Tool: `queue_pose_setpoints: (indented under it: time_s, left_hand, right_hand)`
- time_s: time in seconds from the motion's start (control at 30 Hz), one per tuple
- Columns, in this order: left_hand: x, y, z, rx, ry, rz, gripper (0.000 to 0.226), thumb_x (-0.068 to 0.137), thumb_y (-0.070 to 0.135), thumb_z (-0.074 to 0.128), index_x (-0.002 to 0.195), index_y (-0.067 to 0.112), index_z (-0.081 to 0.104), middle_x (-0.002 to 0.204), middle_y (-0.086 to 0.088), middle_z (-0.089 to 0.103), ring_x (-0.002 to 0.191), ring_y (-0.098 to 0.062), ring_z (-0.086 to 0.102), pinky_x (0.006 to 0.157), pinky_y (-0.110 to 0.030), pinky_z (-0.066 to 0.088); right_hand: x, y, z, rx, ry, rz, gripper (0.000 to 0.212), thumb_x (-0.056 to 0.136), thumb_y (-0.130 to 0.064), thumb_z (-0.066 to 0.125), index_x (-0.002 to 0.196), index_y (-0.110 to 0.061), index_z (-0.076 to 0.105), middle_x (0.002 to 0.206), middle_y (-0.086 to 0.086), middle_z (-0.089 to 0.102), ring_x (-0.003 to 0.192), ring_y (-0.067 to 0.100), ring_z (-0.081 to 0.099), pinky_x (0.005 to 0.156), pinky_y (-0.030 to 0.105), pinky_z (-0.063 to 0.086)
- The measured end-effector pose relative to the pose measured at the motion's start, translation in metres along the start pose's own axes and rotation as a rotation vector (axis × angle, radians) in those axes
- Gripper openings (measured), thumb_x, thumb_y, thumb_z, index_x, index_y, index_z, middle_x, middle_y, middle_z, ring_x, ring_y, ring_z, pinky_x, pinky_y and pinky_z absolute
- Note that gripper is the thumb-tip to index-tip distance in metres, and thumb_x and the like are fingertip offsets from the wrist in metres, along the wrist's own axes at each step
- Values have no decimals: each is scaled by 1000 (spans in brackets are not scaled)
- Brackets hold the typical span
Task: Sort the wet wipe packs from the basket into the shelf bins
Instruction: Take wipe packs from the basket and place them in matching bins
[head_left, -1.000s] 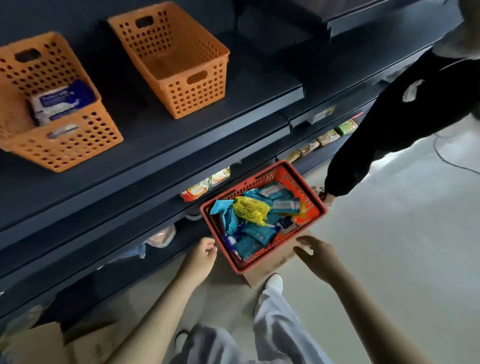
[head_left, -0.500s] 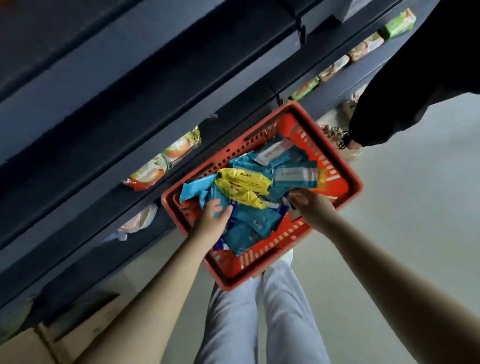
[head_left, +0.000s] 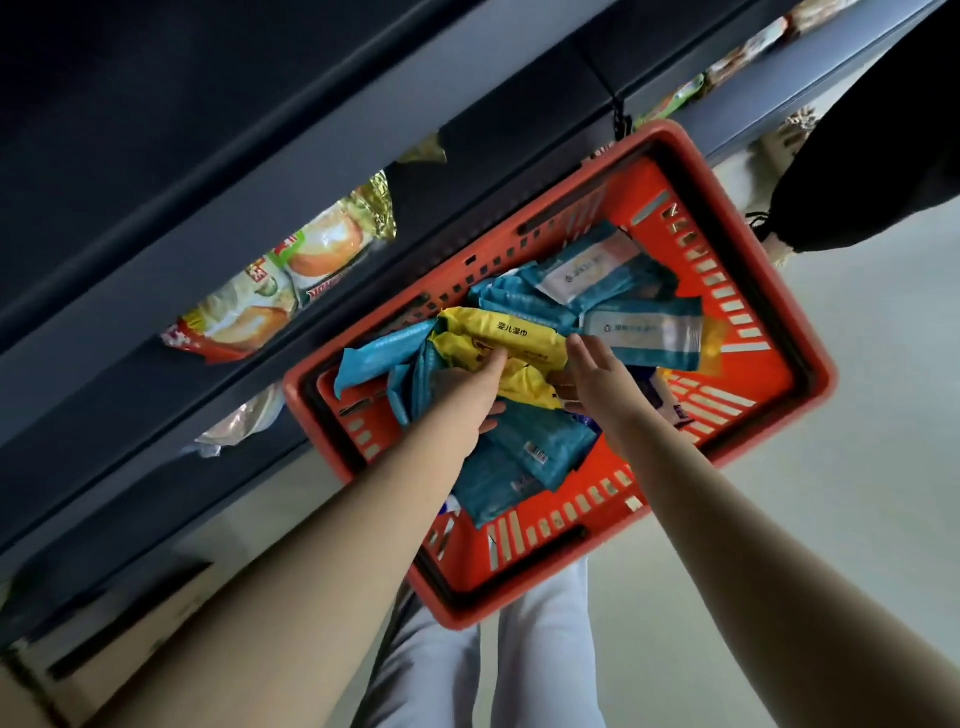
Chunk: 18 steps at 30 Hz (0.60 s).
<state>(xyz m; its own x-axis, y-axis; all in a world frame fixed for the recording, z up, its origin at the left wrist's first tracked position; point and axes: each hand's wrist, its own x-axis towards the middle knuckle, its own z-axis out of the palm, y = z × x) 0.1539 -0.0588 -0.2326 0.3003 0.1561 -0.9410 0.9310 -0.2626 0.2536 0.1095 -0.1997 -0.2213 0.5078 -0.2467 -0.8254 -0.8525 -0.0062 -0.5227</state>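
Yellow wet wipe pack (head_left: 509, 332), topmost in the red basket (head_left: 498, 571), lies under flat fingers of the left hand (head_left: 465, 387), the right hand (head_left: 597, 374) open-fingered at its end; likely soft, slick, light, so pinch mid-body.

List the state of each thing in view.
Basket, holds many packs.
Yellow pack, in basket, atop blue packs, both hands on it.
Blue packs, loose in basket.
Left hand, on yellow pack, grip unclear.
Right hand, open, fingers touching yellow pack.
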Motion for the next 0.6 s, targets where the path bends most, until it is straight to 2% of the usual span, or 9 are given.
queue_pose_setpoints:
  time_s: [0.1,0.2,0.27,0.37,0.43,0.5,0.6]
  left_hand:
    - [1,-9,-6,3,-12,30,48,89,45,61,123,15,46,109,-4,68,83,-17,71,65,-32,59]
    - [-6,-21,-19,3,-70,70,23,94,38,58,108,22,47,109,-1,65,87,-18,69,75,-35,57]
    - [-12,-27,-30,-48,-132,82,18,95,35,59,103,23,48,109,-2,65,89,-18,69,83,-37,56]
    - [-19,-33,-40,-30,-187,99,25,96,33,56,115,18,49,109,-2,65,84,-15,67,88,-38,55]
    - [-23,-36,-45,-32,-185,103,23,97,32,55,115,19,51,113,-4,65,87,-17,66,86,-37,55]
    - [-27,-40,-48,-63,-181,82,26,98,32,54,120,19,53,117,-6,65,94,-21,67,82,-35,56]
    - [-28,-50,-48,-113,-151,35,34,98,31,55,129,18,53,119,-7,66,98,-24,66,78,-35,56]
  right_hand:
    - [-5,11,4,118,28,66,38,94,-60,42,102,-28,60,104,9,71,99,26,67,96,47,51]
    - [-15,22,10,179,81,104,53,72,-78,47,82,-31,71,98,9,73,96,29,68,96,52,50]
    - [-21,29,16,214,123,87,47,76,-74,47,72,-35,72,98,11,72,96,31,67,95,55,50]
    - [-34,30,24,213,226,66,41,89,-62,47,67,-35,71,96,7,70,95,25,66,93,50,52]
    - [-40,32,27,199,297,35,40,88,-59,55,67,-28,68,92,6,68,90,22,65,84,44,54]
    - [-44,30,28,160,346,14,40,84,-55,64,64,-22,56,81,7,63,80,24,64,69,35,49]
    - [-41,32,27,167,347,46,39,78,-48,75,67,-19,52,71,2,60,66,18,56,64,33,43]
